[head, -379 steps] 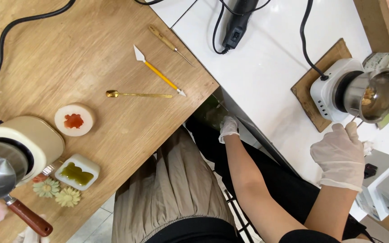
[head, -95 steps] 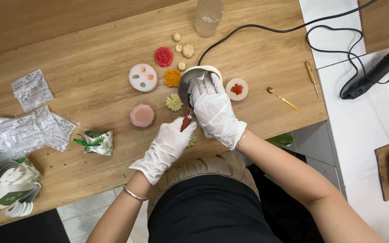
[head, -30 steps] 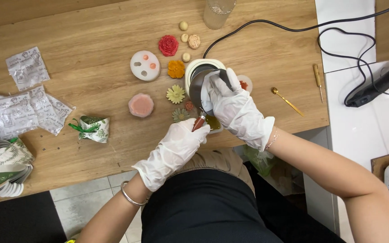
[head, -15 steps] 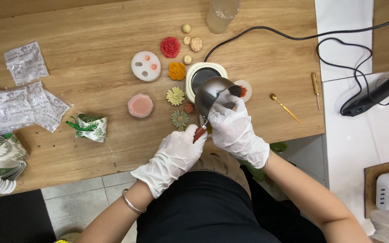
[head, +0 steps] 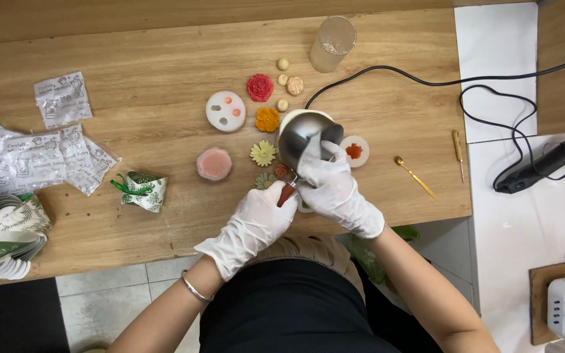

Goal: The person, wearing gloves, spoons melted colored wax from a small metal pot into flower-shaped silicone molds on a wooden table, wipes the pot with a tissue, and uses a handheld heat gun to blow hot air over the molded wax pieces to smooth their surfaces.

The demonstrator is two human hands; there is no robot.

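Wooden table [head: 132, 216], near its front edge; left hand [head: 256, 219] gripping small metal pot [head: 302, 137] by red handle [head: 286, 194]; right hand [head: 335, 186] closed on pot's side.

Pretty bright, even overhead light, soft shadows, sharp overall; slight glare on white surface at 2 o'clock.

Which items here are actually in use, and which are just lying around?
In use:
- left hand on the red handle
- right hand against the steel pot
- small flower pieces beside the pot

Lying about:
- clear cup
- gold spoon
- foil packets
- glue gun
- leaf-print paper wrap
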